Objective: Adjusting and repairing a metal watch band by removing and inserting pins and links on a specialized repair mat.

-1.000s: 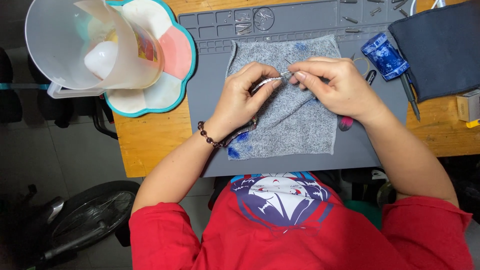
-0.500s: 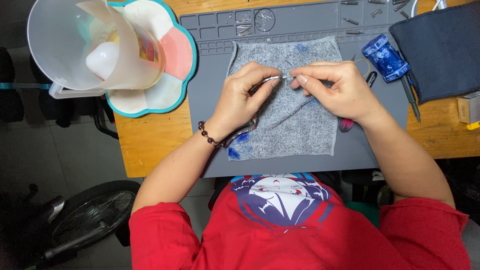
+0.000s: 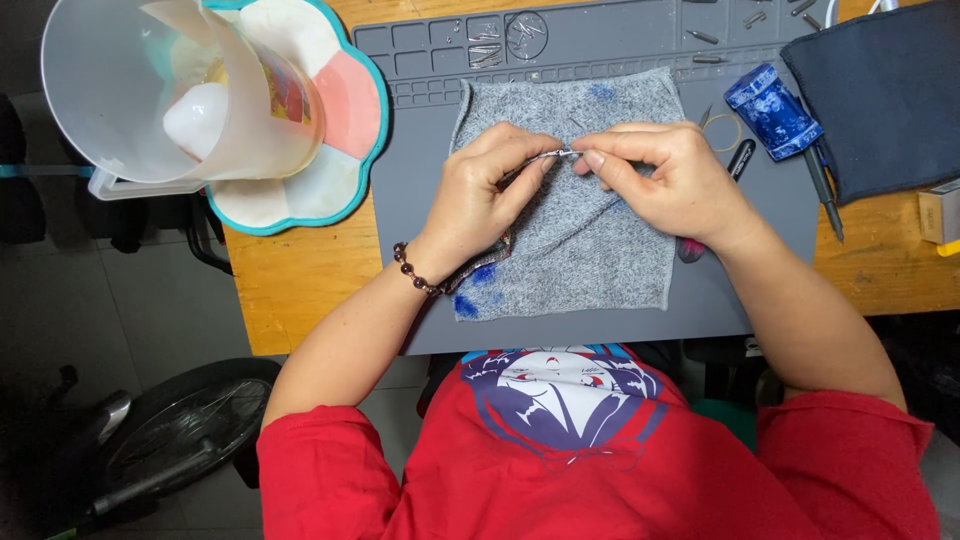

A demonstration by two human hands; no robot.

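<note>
1. Hands meet over a grey cloth (image 3: pixel 570 240) lying flat on the grey mat (image 3: pixel 400 230).
2. Left hand (image 3: pixel 485 195) pinches a small silver tool (image 3: pixel 545 160).
3. Right hand (image 3: pixel 665 180) pinches the tool's other end.
4. Blue bottle (image 3: pixel 772 110) lies nearby on the surface.

light: bright, even, overhead | shadows: soft, faint | focus: sharp | glare: none | edges: slight bend

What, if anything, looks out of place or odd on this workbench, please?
The grey cloth under both hands carries blue stains near its lower left corner and top edge. A clear jug sits tipped on its side on the flower-shaped tray at the wooden table's corner.
</note>
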